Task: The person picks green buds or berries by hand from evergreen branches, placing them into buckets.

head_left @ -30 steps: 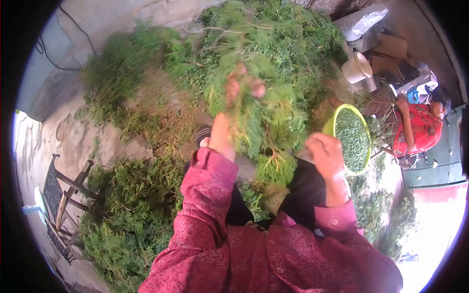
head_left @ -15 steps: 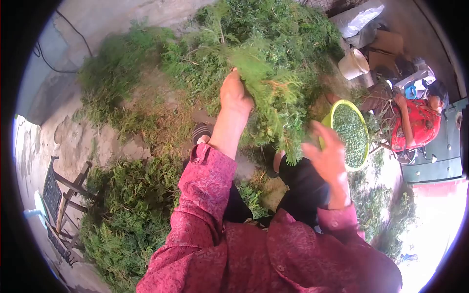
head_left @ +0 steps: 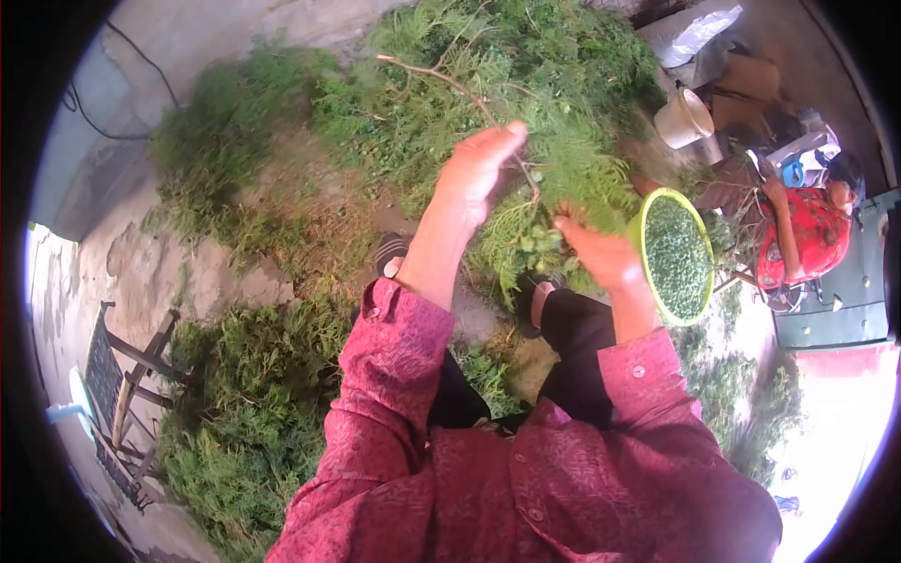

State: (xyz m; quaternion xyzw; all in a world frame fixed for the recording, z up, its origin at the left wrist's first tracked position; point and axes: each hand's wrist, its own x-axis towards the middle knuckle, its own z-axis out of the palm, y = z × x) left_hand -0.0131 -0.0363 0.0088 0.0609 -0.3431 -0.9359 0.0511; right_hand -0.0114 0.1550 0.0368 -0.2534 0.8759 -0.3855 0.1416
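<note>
My left hand (head_left: 477, 174) is closed round a leafy evergreen branch (head_left: 591, 178), thumb stretched along it. The branch's bare woody stem (head_left: 441, 75) sticks out past the hand to the upper left, while its green sprays hang towards the right. My right hand (head_left: 605, 253) is at the lower sprays, fingertips pinched among the leaves; exactly what sits between them is partly hidden. Just right of that hand stands a yellow-green tub (head_left: 649, 272) holding many small green cones or berries.
Heaps of cut greenery lie ahead (head_left: 404, 122) and at lower left (head_left: 253, 422). A wooden-framed chair (head_left: 131, 385) stands at the left. To the right are a white bucket (head_left: 683, 119) and a seated person in a red patterned top (head_left: 802, 235) near branches.
My right hand has moved left and up from beside the tub to the foliage. My left hand has shifted slightly right, and the branch has turned so its bare stem shows.
</note>
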